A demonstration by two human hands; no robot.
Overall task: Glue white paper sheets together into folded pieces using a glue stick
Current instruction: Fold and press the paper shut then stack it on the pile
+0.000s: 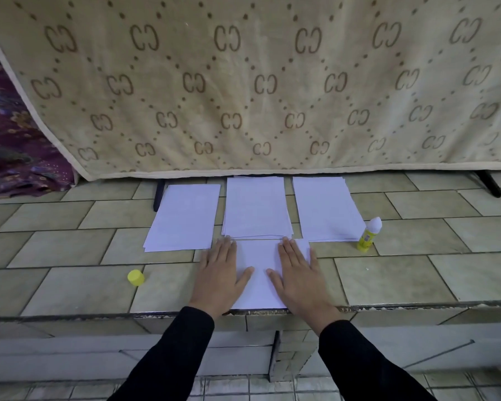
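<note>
A white folded paper piece (259,270) lies at the front edge of the tiled ledge. My left hand (219,270) presses flat on its left side, and my right hand (297,272) presses flat on its right side, fingers straight. Behind it lie three white paper stacks: left (184,217), middle (256,206) and right (326,208). An uncapped yellow glue stick (368,234) stands upright by the right stack. Its yellow cap (135,277) lies on the tiles to the left of my hands.
A beige patterned cloth (258,82) hangs behind the papers, over black legs (489,183). Purple fabric (15,146) sits at the far left. The ledge's front edge (388,307) drops to a lower tiled step.
</note>
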